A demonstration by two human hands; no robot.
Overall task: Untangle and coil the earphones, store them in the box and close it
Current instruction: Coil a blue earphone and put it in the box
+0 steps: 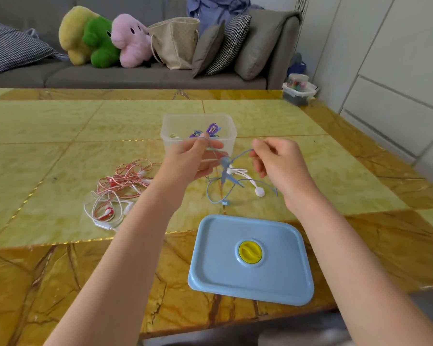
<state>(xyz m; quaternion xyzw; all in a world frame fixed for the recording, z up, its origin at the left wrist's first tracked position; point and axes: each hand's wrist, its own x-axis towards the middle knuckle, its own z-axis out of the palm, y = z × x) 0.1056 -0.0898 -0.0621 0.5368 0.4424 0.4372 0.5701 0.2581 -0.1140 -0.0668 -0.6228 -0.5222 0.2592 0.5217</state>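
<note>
Untangling blue earphones: left hand, right hand pinch cord | box holds purple coil | red-white tangle left waiting | lid off, near

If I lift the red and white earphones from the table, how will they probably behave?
The red and white earphones will probably be floppy: the thin cable lies in loose loops. They look tangled, so they would likely rise as one clump. Earbuds would probably dangle.

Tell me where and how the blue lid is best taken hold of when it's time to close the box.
Grip the blue lid by its raised rim on the right long edge, coming from the right with the right hand. It lies flat, with its shallow yellow knob offering little to pinch.
</note>
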